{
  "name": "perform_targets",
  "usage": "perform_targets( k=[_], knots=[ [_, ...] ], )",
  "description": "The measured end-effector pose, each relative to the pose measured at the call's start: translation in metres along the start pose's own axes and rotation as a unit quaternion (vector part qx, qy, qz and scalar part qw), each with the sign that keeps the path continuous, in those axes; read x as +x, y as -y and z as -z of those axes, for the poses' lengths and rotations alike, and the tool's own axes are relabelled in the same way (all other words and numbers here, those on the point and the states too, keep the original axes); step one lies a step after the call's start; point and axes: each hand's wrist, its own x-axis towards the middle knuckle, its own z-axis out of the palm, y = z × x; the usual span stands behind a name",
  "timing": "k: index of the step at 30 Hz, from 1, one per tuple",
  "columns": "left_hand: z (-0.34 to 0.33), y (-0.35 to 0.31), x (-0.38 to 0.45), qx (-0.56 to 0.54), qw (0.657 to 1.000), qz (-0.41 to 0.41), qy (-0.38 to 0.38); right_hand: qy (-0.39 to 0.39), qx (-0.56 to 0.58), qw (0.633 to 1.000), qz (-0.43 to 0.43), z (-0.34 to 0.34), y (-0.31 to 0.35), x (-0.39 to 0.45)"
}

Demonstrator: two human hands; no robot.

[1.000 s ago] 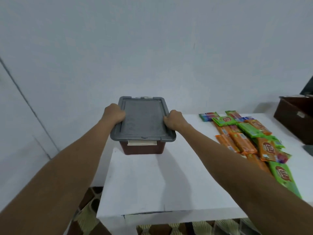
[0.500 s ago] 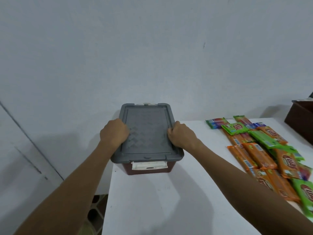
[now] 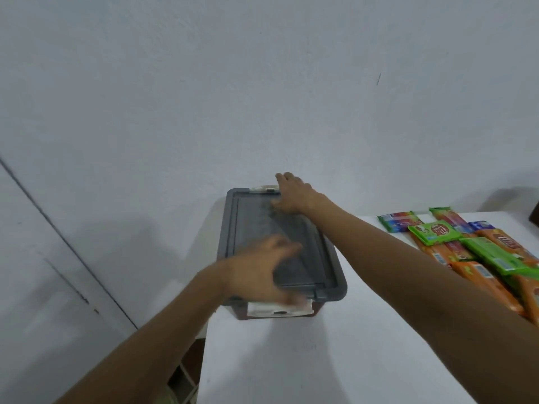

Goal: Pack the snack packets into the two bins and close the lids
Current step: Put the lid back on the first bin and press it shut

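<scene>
A dark red bin with a grey lid (image 3: 294, 237) stands on the white table (image 3: 335, 360) at its far left corner, lid down, white latches showing at the near and far ends. My left hand (image 3: 262, 272), blurred, lies over the lid's near part with fingers spread. My right hand (image 3: 291, 193) reaches across to the far end of the lid, fingers stretched over its edge beside the far latch. Several orange and green snack packets (image 3: 478, 255) lie in a heap on the table to the right.
A white wall rises just behind the bin and table. The table's left edge runs right beside the bin, with floor below. A sliver of a dark box (image 3: 534, 211) shows at the far right edge.
Both hands have let go of the bin's sides. The left hand moved onto the near part of the lid, and the right hand moved to its far end. The view has come closer.
</scene>
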Motion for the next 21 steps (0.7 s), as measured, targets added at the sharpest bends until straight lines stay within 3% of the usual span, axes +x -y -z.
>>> perform_targets(
  k=[1, 2, 5, 10, 14, 15, 16, 18, 19, 21],
  knots=[
    [-0.007, -0.005, -0.005, 0.004, 0.997, -0.005, 0.077, 0.018, -0.004, 1.000, 0.019, -0.003, 0.002, 0.010],
    [-0.014, -0.006, -0.008, 0.031, 0.995, -0.005, 0.100, 0.035, -0.004, 0.999, 0.025, -0.006, 0.001, 0.019],
    [-0.024, 0.006, -0.006, 0.059, 0.997, -0.018, 0.055, 0.060, 0.032, 0.997, 0.032, -0.020, -0.001, 0.033],
    [-0.003, 0.024, 0.009, -0.049, 0.998, -0.020, 0.029, -0.038, 0.022, 0.996, 0.077, -0.046, -0.008, 0.020],
    [0.010, 0.029, 0.017, -0.082, 0.996, -0.004, 0.044, 0.006, -0.021, 0.996, 0.089, -0.047, -0.016, 0.002],
    [0.010, 0.027, 0.018, -0.105, 0.994, 0.004, 0.018, 0.014, -0.035, 0.996, 0.075, -0.045, -0.020, -0.004],
    [0.011, 0.027, 0.017, -0.142, 0.988, 0.020, -0.056, 0.008, -0.040, 0.998, 0.046, -0.045, -0.022, -0.011],
    [0.005, 0.042, 0.018, -0.186, 0.932, 0.107, -0.292, -0.036, -0.028, 0.998, -0.053, -0.048, -0.029, -0.030],
    [0.002, 0.051, 0.019, -0.184, 0.901, 0.151, -0.363, -0.056, -0.014, 0.993, -0.104, -0.048, -0.034, -0.041],
    [-0.003, 0.063, 0.019, -0.238, 0.888, 0.200, -0.339, -0.064, 0.057, 0.984, -0.158, -0.048, -0.038, -0.057]
  ],
)
